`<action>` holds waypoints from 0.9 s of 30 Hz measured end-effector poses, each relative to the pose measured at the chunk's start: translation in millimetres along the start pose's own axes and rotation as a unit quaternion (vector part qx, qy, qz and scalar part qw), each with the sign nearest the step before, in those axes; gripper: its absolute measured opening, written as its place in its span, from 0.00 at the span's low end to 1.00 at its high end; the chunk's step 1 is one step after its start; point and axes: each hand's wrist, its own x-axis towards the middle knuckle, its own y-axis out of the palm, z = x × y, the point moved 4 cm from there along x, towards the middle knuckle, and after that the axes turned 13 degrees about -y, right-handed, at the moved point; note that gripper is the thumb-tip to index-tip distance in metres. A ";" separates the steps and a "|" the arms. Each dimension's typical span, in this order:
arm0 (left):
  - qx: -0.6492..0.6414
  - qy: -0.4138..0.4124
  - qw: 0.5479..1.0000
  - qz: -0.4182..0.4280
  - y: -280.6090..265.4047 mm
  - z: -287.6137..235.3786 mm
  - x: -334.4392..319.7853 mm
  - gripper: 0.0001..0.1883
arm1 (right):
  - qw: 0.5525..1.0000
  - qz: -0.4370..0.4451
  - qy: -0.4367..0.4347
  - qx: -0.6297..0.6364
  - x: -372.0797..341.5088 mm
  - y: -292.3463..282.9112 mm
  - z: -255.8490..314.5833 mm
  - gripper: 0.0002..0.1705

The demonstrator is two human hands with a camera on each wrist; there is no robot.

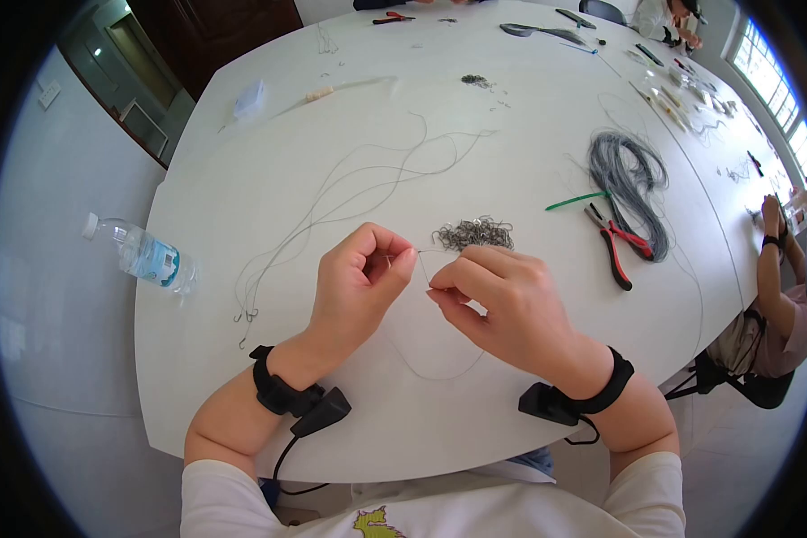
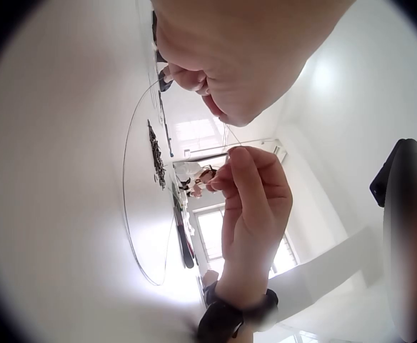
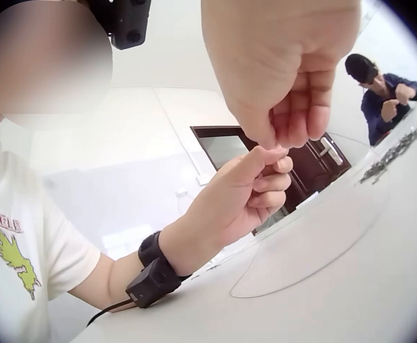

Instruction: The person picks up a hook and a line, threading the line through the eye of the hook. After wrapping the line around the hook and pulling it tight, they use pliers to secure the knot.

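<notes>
In the head view my left hand (image 1: 360, 276) pinches a thin line between thumb and curled index finger, with a small dark piece at the fingertips. Just right of it, my right hand (image 1: 507, 300) pinches the same line between thumb and fingers. The fingertips of both hands are close together above the table (image 1: 403, 430). A loop of the line (image 1: 439, 378) hangs below them, and the right wrist view shows this loop (image 3: 294, 291) too. Behind the right hand lies a pile of small metal hooks (image 1: 475, 233). Whether the line is knotted is too small to tell.
Lines with hooks (image 1: 309, 215) lie spread on the left, near a water bottle (image 1: 148, 255). At the right are a bundle of grey line (image 1: 632, 170), a green tie (image 1: 576, 202) and red-handled pliers (image 1: 614, 251). Other people sit around the table.
</notes>
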 end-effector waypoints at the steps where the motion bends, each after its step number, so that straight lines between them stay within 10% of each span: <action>1: 0.028 0.003 1.000 0.005 0.5 -2.0 -0.7 0.05 | 0.999 -0.010 -0.038 -0.026 2.8 -4.3 2.4 0.08; 13: 0.114 0.123 0.982 0.086 10.2 -26.0 -13.5 0.05 | 0.990 -0.060 0.072 0.108 2.1 -13.7 -28.8 0.04; 27: 0.001 0.069 0.995 0.066 2.2 -5.5 -10.8 0.01 | 0.935 -0.011 0.218 0.278 -9.1 16.7 -32.3 0.07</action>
